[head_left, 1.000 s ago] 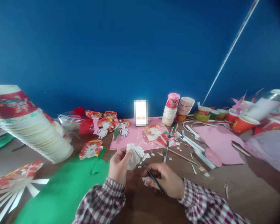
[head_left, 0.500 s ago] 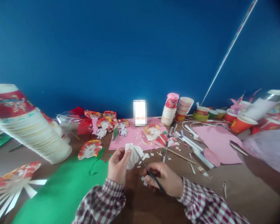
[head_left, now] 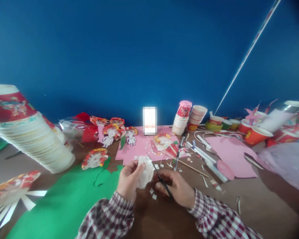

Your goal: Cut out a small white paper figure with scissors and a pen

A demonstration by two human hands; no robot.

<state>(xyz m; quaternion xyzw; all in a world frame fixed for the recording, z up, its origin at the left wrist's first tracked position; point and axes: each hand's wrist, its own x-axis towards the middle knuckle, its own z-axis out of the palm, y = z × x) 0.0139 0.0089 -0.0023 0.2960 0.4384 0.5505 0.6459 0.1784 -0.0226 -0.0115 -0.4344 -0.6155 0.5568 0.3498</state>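
My left hand [head_left: 129, 181] is closed, pinching a small white paper cut-out [head_left: 145, 171] above the brown table [head_left: 254, 205]. Just to its right, my right hand [head_left: 178, 188] is wrapped round thin dark scissors [head_left: 160, 179], whose blades point up and left against the paper's right edge. Small white paper scraps [head_left: 153, 194] lie on the table under the two hands. Both wrists wear checked red and white sleeves.
A green sheet [head_left: 64, 205] lies at front left, a pink sheet [head_left: 144, 146] with paper dolls behind the hands. A tilted stack of paper cups [head_left: 30, 136] looms at left; more cups [head_left: 189, 116] and bowls stand at the back. Pens and sticks [head_left: 201, 156] lie right.
The scissors have closed in on the paper, and both hands now sit closer together. The view has shifted slightly.
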